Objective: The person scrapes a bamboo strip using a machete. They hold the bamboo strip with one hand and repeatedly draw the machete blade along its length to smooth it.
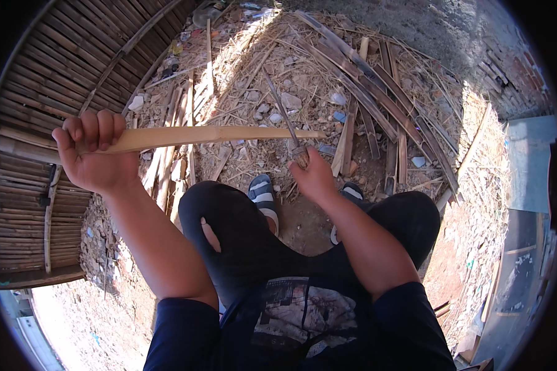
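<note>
L grip [105, 166]: fingers curled shut around L end of long, pale-yellow, flat bamboo strip [185, 136]; strip held roughly level, above ground, in front of knees, running L to R & tapering toward R tip. R grip [316, 176]: closed round brown wooden handle [300, 156] of long, thin, dark-metal blade [277, 104]; blade points far & slightly L. Blade crosses strip nr its R end; contact btwn the two: can't tell.

Person low, knees bent, black trousers [247, 266] w/ tear at L knee, grey strapped sandals [263, 193] on bare brown soil.

Surroundings: pile of long dark-brown split lengths [377, 83] on ground, far R of strip. Pale split lengths [167, 170] lie on ground beyond L knee, partly behind strip. Straw, stones & rubble scattered about. L side: brown slatted bamboo wall [62, 68]. Far R: rough grey wall [439, 37], sunlit patches nr its foot.
</note>
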Tool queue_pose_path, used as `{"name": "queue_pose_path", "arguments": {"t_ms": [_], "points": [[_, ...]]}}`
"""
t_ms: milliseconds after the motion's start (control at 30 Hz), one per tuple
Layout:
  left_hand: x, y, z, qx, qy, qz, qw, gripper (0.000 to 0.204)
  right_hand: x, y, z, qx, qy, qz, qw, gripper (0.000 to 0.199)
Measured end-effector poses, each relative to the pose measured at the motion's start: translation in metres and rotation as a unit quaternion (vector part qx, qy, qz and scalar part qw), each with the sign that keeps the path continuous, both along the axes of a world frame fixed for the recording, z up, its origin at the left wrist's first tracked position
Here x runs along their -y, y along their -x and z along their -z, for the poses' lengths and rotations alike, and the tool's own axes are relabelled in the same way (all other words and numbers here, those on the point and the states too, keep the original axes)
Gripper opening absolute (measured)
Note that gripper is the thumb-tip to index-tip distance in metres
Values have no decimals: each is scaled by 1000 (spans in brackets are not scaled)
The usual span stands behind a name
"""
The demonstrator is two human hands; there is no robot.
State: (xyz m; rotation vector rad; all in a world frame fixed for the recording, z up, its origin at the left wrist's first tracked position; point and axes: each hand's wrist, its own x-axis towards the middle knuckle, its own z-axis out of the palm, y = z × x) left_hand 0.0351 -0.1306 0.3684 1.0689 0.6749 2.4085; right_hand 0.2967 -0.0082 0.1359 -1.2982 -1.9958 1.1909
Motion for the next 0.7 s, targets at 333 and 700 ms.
{"name": "queue_pose_path", "arguments": {"t_ms": [333,700], "points": [[-16,-28,-22,-173,-36,257,950,33,-2,-42,-110,-62,-9,-230,971,47],[-14,-36,-22,-191,-36,259,946,32,-13,-52,-112,1,18,-159,987,47]]}}
